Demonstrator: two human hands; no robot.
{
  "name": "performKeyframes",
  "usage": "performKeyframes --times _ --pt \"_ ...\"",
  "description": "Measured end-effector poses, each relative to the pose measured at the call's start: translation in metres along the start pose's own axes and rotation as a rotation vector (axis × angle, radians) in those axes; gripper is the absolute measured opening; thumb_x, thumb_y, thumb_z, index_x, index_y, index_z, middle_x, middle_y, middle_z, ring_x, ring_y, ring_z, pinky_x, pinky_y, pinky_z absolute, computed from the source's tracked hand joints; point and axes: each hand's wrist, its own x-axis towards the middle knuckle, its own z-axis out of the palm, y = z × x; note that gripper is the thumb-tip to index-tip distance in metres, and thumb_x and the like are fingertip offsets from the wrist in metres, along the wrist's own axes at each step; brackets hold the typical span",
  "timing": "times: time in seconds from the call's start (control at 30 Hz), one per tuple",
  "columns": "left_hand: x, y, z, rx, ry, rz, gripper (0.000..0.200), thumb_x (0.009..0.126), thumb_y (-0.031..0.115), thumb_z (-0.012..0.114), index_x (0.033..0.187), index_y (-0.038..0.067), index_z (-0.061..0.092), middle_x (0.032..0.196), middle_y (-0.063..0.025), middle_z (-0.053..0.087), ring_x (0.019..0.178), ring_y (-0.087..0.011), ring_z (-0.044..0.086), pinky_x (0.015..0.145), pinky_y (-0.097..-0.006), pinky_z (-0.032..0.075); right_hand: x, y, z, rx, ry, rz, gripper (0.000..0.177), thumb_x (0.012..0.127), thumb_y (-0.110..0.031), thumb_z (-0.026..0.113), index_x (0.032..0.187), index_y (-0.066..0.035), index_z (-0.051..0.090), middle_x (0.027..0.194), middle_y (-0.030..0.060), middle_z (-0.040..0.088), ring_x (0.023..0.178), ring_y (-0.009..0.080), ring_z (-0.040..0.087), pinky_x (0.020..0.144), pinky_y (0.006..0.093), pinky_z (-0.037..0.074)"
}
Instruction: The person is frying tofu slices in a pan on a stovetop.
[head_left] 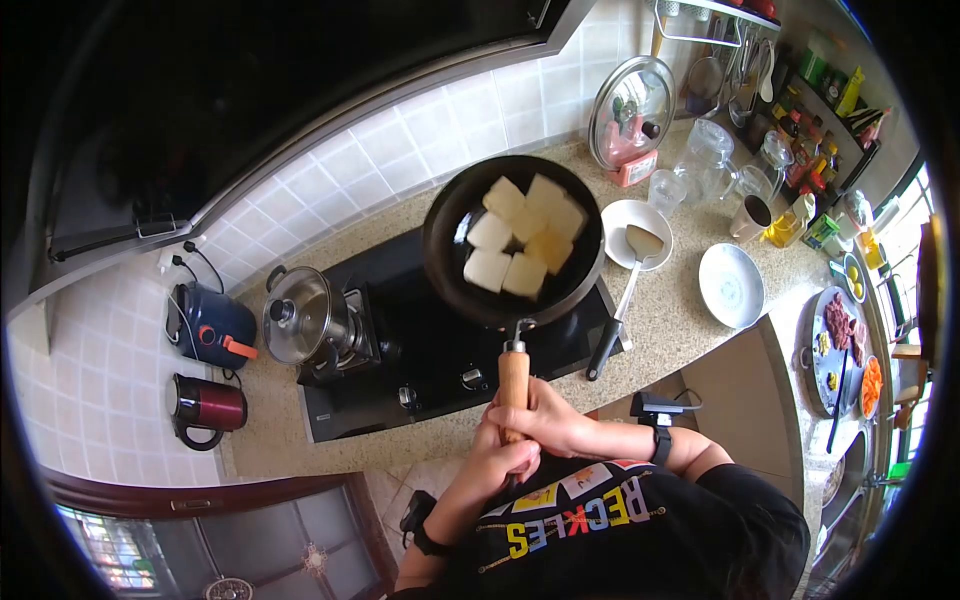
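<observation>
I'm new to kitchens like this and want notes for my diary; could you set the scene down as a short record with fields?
Left hand: closed round the wooden handle, nearest the body
Right hand: closed round the same handle
Held: round black frying pan, over the black glass cooktop
In pan: pale square slices, some yellowish
Pan touching burner: cannot tell
Left burner: steel pot with glass lid
Right of pan: metal spatula with black handle, its head in a round white bowl
</observation>
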Motion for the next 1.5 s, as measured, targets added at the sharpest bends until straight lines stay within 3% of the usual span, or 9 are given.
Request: performKeyframes --times 0.1,0.13,0.27,0.4,0.57,0.63,0.97,1.03,1.5 --pt "0.009 0.004 -0.003 -0.003 0.020 0.040 0.035 0.076 0.003 0.049 0.107 0.003 0.034 0.057 -0.0015 0.041 0.042 -0.0090 0.041 0.039 -0.0233 0.038 0.016 0.004 -0.003 0.069 -0.030 -0.054 0.034 0.079 -0.024 0.067 0.092 0.003 0.052 0.081 0.0084 0.058 0.072 0.0127 0.057 0.063 0.0258 0.049" --pt "0.020 0.005 -0.006 -0.015 0.027 0.054 0.034 0.075 0.003 0.050 0.106 0.003 0.035 0.057 -0.0016 0.042 0.042 -0.0093 0.041 0.039 -0.0234 0.038 0.022 -0.005 -0.002 0.082 0.004 -0.081 0.029 0.080 -0.022 0.063 0.086 0.004 0.051 0.072 0.0061 0.056 0.065 0.0098 0.054 0.054 0.0240 0.047" --pt "0.061 0.002 -0.020 -0.052 -0.062 0.075 0.038 0.074 0.003 0.052 0.108 0.005 0.036 0.056 -0.0012 0.042 0.041 -0.0100 0.042 0.038 -0.0227 0.039 0.047 -0.008 -0.025 0.065 0.069 -0.092 0.029 0.082 -0.024 0.058 0.087 0.003 0.051 0.072 0.0101 0.057 0.051 0.0142 0.053 0.038 0.0264 0.045" --pt "0.039 -0.007 -0.017 -0.038 -0.047 0.041 0.043 0.073 0.005 0.053 0.112 0.004 0.033 0.055 -0.0003 0.040 0.040 -0.0093 0.040 0.037 -0.0223 0.038 0.030 0.008 -0.020 0.074 0.093 -0.149 0.026 0.079 -0.020 0.062 0.086 0.002 0.051 0.073 0.0084 0.057 0.064 0.0130 0.056 0.059 0.0270 0.049" --pt "0.021 -0.004 -0.022 -0.002 -0.073 -0.035 0.043 0.073 0.004 0.053 0.112 0.004 0.033 0.055 -0.0005 0.040 0.040 -0.0101 0.042 0.038 -0.0225 0.039 0.019 0.017 -0.004 0.131 0.089 -0.074 0.032 0.079 -0.022 0.065 0.090 0.004 0.049 0.076 0.0087 0.057 0.064 0.0128 0.056 0.054 0.0249 0.049" --pt "0.024 -0.010 -0.029 -0.038 -0.083 -0.023 0.058 0.074 0.002 0.052 0.126 0.004 0.024 0.062 -0.0017 0.043 0.043 -0.0083 0.043 0.037 -0.0213 0.040 0.022 0.020 -0.006 0.117 0.097 -0.083 0.034 0.079 -0.022 0.065 0.091 0.004 0.048 0.076 0.0089 0.056 0.064 0.0129 0.056 0.053 0.0248 0.049" --pt "0.035 -0.018 -0.050 -0.056 -0.089 -0.019 0.055 0.075 0.002 0.052 0.123 0.005 0.025 0.064 -0.0018 0.043 0.045 -0.0080 0.044 0.039 -0.0217 0.042 0.043 0.031 -0.013 0.109 0.083 -0.042 0.037 0.078 -0.024 0.065 0.094 0.004 0.047 0.078 0.0090 0.056 0.066 0.0129 0.056 0.055 0.0252 0.048" --pt "0.038 -0.017 -0.049 -0.028 -0.051 0.009 0.044 0.074 0.002 0.051 0.113 0.004 0.031 0.058 -0.0013 0.041 0.043 -0.0101 0.044 0.039 -0.0223 0.041 0.046 0.034 -0.018 0.098 0.048 -0.013 0.037 0.078 -0.025 0.065 0.094 0.004 0.047 0.079 0.0088 0.055 0.068 0.0127 0.055 0.057 0.0253 0.048" --pt "0.056 -0.019 -0.054 -0.003 -0.078 0.024 0.047 0.074 -0.001 0.050 0.115 0.002 0.029 0.064 -0.0051 0.047 0.044 -0.0114 0.047 0.038 -0.0236 0.042 0.053 0.028 -0.023 -0.002 0.159 -0.027 0.039 0.083 -0.032 0.060 0.098 0.002 0.047 0.082 0.0073 0.053 0.071 0.0108 0.052 0.059 0.0246 0.046"
